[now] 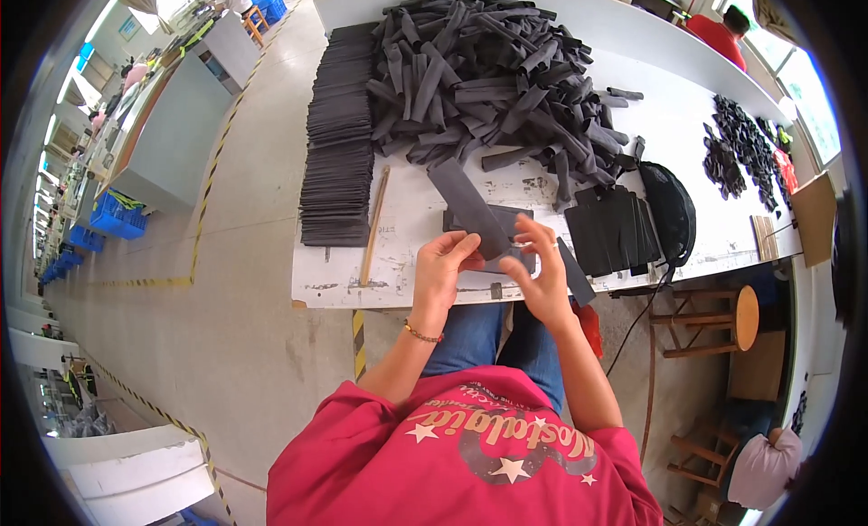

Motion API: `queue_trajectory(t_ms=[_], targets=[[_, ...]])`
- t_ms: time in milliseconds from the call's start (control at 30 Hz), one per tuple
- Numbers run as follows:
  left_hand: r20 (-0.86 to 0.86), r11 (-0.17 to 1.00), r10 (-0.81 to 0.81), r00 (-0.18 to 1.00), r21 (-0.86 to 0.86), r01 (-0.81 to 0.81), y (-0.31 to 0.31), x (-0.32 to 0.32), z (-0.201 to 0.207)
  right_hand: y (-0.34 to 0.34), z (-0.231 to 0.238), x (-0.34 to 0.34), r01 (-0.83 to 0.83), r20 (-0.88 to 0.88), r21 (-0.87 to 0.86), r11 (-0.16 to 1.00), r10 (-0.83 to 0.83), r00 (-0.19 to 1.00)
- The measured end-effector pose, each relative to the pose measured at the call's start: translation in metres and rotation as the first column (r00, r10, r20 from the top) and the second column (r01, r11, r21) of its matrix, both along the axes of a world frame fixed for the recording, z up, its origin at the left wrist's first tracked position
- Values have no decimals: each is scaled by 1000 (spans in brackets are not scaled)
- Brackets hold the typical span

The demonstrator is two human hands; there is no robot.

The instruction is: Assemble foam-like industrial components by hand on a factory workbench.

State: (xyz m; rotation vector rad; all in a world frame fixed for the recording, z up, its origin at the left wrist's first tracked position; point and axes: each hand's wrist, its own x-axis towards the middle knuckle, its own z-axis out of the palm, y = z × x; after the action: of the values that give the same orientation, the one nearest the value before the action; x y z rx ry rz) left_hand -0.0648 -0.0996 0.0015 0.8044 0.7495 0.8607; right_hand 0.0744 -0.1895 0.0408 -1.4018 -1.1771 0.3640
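Observation:
My left hand [443,268] pinches the lower end of a flat dark grey fabric strip [468,201] between thumb and fingers. The strip slants up and to the left above the white table. Beside its lower right edge is my right hand [542,271], open with fingers spread; whether a fingertip touches the strip I cannot tell. Beneath both hands lie more flat dark pieces [517,220], partly hidden. Another dark strip [575,273] sticks out over the table's front edge, just right of my right hand.
A large loose heap of rolled dark strips [493,83] covers the back of the table [339,277]. Left of it runs a long neat stack [339,137], with a wooden stick [375,223] alongside. To the right are flat dark pieces [610,232], a black rounded item [669,214] and a stool [745,318].

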Motion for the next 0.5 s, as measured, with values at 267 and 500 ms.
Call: queue_trajectory(t_ms=[267,500], targets=[[-85,992,-118,989,21,121,-11,7,2,7,-36,-4,-108,-640,-148,983,-12,768],[-43,970,-241,970,23,242,-15,5,-6,8,-50,-1,-153,-753,-109,982,19,658]])
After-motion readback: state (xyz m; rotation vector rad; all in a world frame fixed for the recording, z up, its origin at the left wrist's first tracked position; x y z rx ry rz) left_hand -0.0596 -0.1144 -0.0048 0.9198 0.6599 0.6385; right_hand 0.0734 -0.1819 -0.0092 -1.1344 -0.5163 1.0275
